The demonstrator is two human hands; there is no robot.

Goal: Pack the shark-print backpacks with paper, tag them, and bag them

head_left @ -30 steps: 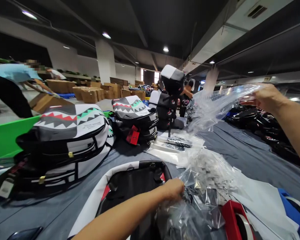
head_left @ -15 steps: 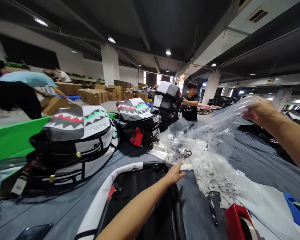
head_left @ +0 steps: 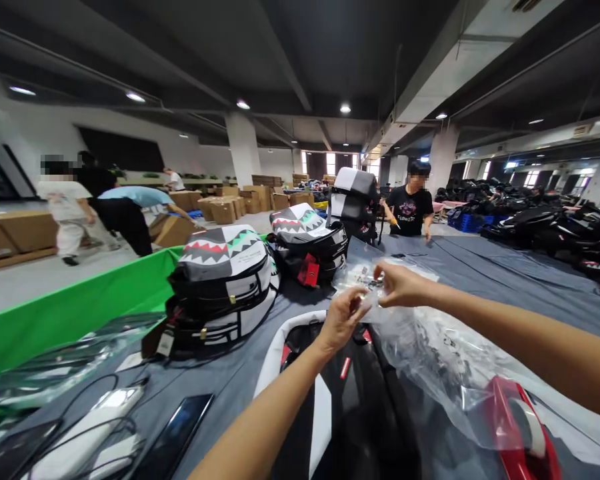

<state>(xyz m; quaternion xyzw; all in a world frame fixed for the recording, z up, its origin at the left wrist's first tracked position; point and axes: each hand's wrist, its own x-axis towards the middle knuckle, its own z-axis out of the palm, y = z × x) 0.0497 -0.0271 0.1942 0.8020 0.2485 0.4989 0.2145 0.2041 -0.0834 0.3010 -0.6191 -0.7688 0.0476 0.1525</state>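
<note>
Near the middle of the view, my left hand (head_left: pixel 341 317) and my right hand (head_left: pixel 404 284) are close together. Both have their fingers pinched on the edge of a clear plastic bag (head_left: pixel 420 353). The bag droops to the right over white slips and partly over a red tape dispenser (head_left: pixel 513 420). Below my hands a black and white backpack (head_left: pixel 360 407) lies on the grey-covered table, partly hidden by my left forearm. To its left stands a backpack with a zigzag-tooth pattern (head_left: pixel 225 287), a tag hanging from it.
Behind are another patterned backpack (head_left: pixel 305 233) with a red tag and a stack of backpacks (head_left: pixel 353 200). A co-worker (head_left: pixel 410 203) stands across the table. Phone (head_left: pixel 175 433), white power bank (head_left: pixel 93 427) and cables lie front left, beside a green panel (head_left: pixel 75 293).
My right hand has come down from the upper right to beside my left hand, bringing the plastic bag's edge. My left hand now pinches it too. The view has turned left.
</note>
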